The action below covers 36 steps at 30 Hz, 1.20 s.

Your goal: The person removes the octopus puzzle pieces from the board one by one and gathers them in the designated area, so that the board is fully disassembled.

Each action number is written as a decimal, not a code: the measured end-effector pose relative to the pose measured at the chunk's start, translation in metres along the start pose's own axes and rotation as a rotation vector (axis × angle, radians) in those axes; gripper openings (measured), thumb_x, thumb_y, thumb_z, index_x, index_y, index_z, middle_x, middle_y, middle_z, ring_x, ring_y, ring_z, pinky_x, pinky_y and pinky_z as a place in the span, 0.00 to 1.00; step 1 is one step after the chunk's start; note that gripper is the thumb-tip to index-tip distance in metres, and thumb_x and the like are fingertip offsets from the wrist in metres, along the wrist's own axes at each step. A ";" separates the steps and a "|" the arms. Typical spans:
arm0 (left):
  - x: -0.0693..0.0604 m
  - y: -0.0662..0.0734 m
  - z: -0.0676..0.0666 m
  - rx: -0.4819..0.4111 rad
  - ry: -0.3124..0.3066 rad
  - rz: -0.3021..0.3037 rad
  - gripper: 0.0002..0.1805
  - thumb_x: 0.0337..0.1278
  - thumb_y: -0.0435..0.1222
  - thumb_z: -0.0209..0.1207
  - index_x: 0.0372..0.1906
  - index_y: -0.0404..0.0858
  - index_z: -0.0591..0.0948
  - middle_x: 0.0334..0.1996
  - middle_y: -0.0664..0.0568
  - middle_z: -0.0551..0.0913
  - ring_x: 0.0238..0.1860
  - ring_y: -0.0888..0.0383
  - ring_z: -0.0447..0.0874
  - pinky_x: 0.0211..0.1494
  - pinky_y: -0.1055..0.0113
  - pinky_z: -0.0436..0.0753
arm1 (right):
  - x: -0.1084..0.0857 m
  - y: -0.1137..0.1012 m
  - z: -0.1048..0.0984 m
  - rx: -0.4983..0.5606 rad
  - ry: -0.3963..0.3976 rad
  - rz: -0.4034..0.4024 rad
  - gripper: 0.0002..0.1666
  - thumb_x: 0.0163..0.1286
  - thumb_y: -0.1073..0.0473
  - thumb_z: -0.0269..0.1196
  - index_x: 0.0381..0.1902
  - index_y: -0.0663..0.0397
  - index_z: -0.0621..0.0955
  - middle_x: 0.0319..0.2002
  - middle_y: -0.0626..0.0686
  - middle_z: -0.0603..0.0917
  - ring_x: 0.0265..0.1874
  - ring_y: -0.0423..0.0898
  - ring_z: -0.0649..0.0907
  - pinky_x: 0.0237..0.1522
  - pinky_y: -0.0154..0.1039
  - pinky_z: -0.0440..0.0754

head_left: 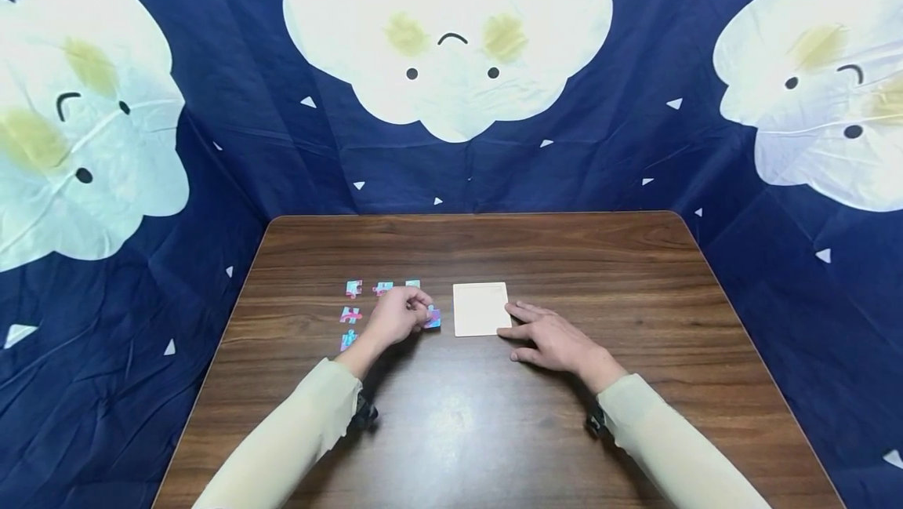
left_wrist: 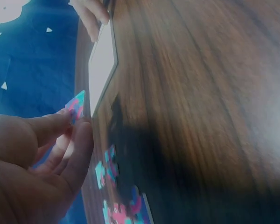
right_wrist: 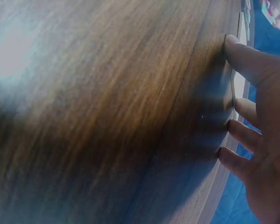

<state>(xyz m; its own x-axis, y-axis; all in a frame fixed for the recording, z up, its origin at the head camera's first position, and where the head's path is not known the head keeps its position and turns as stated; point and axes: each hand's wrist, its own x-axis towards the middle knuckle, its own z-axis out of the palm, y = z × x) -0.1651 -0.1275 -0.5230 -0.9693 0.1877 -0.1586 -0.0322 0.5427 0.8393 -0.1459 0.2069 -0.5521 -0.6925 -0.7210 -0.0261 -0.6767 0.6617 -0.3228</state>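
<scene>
My left hand [head_left: 397, 315] pinches a blue, pink and purple jigsaw puzzle piece [head_left: 433, 319] between thumb and fingertips. In the left wrist view the held piece [left_wrist: 76, 107] is tilted up above the table. Just right of it lies a flat cream square board [head_left: 480, 309], with a thin rim. At the board's right edge rests my right hand [head_left: 555, 339], its fingers spread and fairly straight, some fingertips touching the edge. From the right wrist view, the thumb [right_wrist: 245, 58] and fingers rest along the board and table; nothing is gripped there.
Several loose puzzle pieces [head_left: 350, 314] lie in spaced rows left of the board, partly hidden by the left hand and forearm. The brown wooden table [head_left: 600, 266] has rounded far corners. A dark blue cloth [head_left: 451, 172] with white clouds hangs around it.
</scene>
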 end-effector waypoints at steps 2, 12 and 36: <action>-0.003 -0.003 -0.002 -0.012 -0.002 -0.017 0.06 0.60 0.25 0.65 0.41 0.32 0.86 0.28 0.50 0.83 0.25 0.57 0.85 0.32 0.62 0.87 | 0.000 0.000 0.000 0.004 -0.001 0.003 0.30 0.71 0.43 0.66 0.69 0.40 0.79 0.78 0.60 0.65 0.77 0.62 0.64 0.74 0.61 0.65; -0.015 -0.018 -0.005 0.084 0.048 -0.065 0.08 0.57 0.22 0.63 0.39 0.33 0.88 0.27 0.51 0.86 0.24 0.56 0.87 0.28 0.66 0.86 | -0.001 0.000 0.001 0.010 0.003 0.005 0.30 0.71 0.43 0.67 0.69 0.39 0.79 0.78 0.60 0.65 0.77 0.60 0.64 0.73 0.61 0.65; -0.014 -0.033 -0.004 0.466 0.133 0.069 0.06 0.51 0.31 0.69 0.35 0.42 0.89 0.25 0.57 0.87 0.31 0.58 0.85 0.36 0.58 0.83 | 0.000 0.004 0.003 0.013 0.041 -0.017 0.31 0.69 0.42 0.68 0.68 0.40 0.80 0.76 0.61 0.67 0.76 0.61 0.65 0.73 0.61 0.66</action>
<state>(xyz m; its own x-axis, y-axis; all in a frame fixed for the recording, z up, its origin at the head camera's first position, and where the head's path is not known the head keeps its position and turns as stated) -0.1516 -0.1512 -0.5467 -0.9891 0.1464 -0.0177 0.1161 0.8472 0.5184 -0.1476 0.2087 -0.5561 -0.6905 -0.7231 0.0184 -0.6856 0.6462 -0.3351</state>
